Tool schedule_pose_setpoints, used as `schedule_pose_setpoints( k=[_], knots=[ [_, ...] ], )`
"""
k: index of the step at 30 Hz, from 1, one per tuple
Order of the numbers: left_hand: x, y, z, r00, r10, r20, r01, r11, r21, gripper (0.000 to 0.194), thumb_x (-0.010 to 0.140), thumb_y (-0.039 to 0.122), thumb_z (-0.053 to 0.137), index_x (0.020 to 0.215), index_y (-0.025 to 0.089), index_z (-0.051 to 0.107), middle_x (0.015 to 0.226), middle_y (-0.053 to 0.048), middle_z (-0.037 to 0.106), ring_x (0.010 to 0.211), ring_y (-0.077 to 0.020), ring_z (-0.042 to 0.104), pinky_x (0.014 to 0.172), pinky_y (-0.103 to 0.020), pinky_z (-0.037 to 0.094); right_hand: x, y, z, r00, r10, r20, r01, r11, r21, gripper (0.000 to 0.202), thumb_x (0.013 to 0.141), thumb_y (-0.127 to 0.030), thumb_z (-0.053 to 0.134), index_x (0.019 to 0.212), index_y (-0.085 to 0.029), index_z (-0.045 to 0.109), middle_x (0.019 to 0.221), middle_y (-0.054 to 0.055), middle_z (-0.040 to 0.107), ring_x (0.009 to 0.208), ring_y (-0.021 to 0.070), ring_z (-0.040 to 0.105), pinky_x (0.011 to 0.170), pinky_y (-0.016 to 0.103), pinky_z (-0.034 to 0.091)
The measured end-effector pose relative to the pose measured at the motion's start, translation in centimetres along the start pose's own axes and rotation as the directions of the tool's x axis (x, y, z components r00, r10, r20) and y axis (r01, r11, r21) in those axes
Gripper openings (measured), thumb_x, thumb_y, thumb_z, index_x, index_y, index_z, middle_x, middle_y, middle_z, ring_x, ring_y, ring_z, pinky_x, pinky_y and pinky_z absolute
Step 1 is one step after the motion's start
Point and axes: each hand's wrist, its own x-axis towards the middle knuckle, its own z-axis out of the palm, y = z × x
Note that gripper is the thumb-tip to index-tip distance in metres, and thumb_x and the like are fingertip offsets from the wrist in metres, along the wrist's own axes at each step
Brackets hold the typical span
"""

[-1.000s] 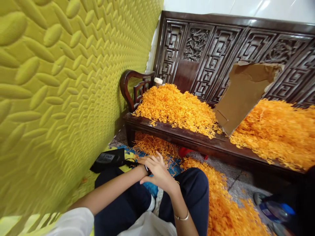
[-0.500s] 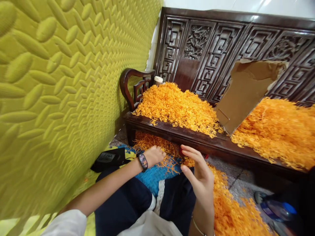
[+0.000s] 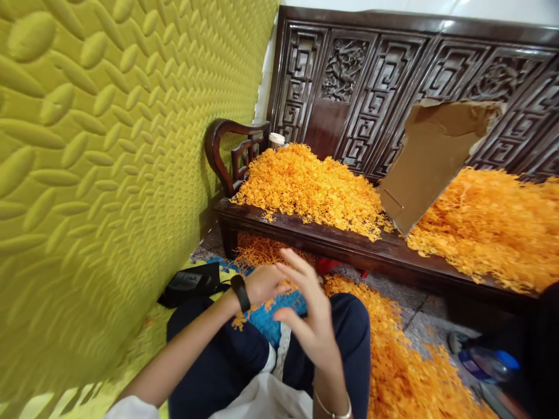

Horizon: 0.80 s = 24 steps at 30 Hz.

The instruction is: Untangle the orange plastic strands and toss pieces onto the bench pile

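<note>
My left hand (image 3: 264, 285) is over my lap with its fingers curled. An orange branching strand (image 3: 239, 321) shows below its wrist, and more orange bits show under the palm, so it appears closed around a strand. My right hand (image 3: 311, 314) is raised just beside it, thumb and fingers apart, with nothing visible in it. Its fingertips overlap the left fingers in view and hide part of them; I cannot tell whether they touch. Loose orange strands (image 3: 257, 251) lie on the floor under the bench, in front of my hands.
A dark carved wooden bench (image 3: 297, 230) bears an orange heap (image 3: 310, 186) and a larger one (image 3: 493, 227), with cardboard (image 3: 432, 163) between. More orange strands (image 3: 406, 361) cover the floor at right, near a bottle (image 3: 489, 364). A black bag (image 3: 192, 285) lies by the yellow padded wall (image 3: 109, 174).
My right hand has moved left, up to my left hand. My left hand has drawn back slightly toward me and turned, and an orange strand now shows beneath its wrist.
</note>
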Motion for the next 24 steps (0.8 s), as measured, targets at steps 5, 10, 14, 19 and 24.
schedule_pose_setpoints(
  k=[5,10,14,19,24],
  knots=[
    [0.2,0.0,-2.6,0.986,-0.162,-0.025,0.148,0.946,-0.288,0.028,0.081,0.037,0.052,0.087,0.014,0.067,0.051,0.003,0.053,0.043,-0.0096,0.046,0.044,-0.02,0.036,-1.9,0.5,-3.0,0.839,0.143,-0.525,-0.048,0.981,0.19,0.019,0.09,-0.022,0.047,0.094,-0.022,0.066,0.099,0.006,0.066,0.098,0.0218,0.062,0.087,0.039,0.047],
    [-1.9,1.3,-2.6,0.947,-0.321,0.026,0.261,0.718,-0.646,0.02,0.071,0.032,0.067,0.08,0.014,0.07,0.048,0.005,0.05,0.042,-0.0072,0.041,0.046,-0.02,0.033,-1.8,2.5,-1.7,0.889,0.375,-0.263,-0.339,0.925,0.171,0.017,0.086,-0.028,0.054,0.088,-0.018,0.067,0.091,0.006,0.068,0.087,0.0187,0.063,0.079,0.031,0.049],
    [-3.1,2.2,-2.0,0.945,-0.323,-0.051,0.187,0.663,-0.725,0.018,0.073,0.03,0.067,0.082,0.016,0.07,0.054,0.004,0.054,0.047,-0.007,0.044,0.051,-0.02,0.036,-1.7,3.9,-0.4,0.853,0.444,-0.272,-0.392,0.892,0.226,0.026,0.085,-0.033,0.056,0.106,-0.019,0.06,0.108,0.008,0.064,0.097,0.0181,0.061,0.085,0.031,0.048],
    [-4.5,2.7,-0.8,0.938,-0.333,-0.095,0.174,0.692,-0.7,0.013,0.07,0.029,0.069,0.073,0.016,0.066,0.073,0.0,0.061,0.07,-0.0125,0.055,0.064,-0.022,0.042,-1.3,4.5,-0.4,0.895,0.435,-0.098,-0.405,0.885,0.23,0.031,0.081,-0.036,0.06,0.106,-0.018,0.063,0.094,0.006,0.067,0.084,0.0161,0.062,0.076,0.028,0.049],
    [-5.6,2.9,1.1,0.94,-0.338,-0.044,0.228,0.719,-0.656,0.017,0.079,0.034,0.062,0.074,0.018,0.058,0.069,0.0,0.064,0.069,-0.0153,0.06,0.07,-0.026,0.045,-1.6,4.5,-0.5,0.881,0.471,-0.041,-0.455,0.868,0.197,0.025,0.081,-0.037,0.06,0.068,-0.015,0.061,0.064,0.0,0.06,0.059,0.0115,0.054,0.057,0.022,0.042]
  ],
)
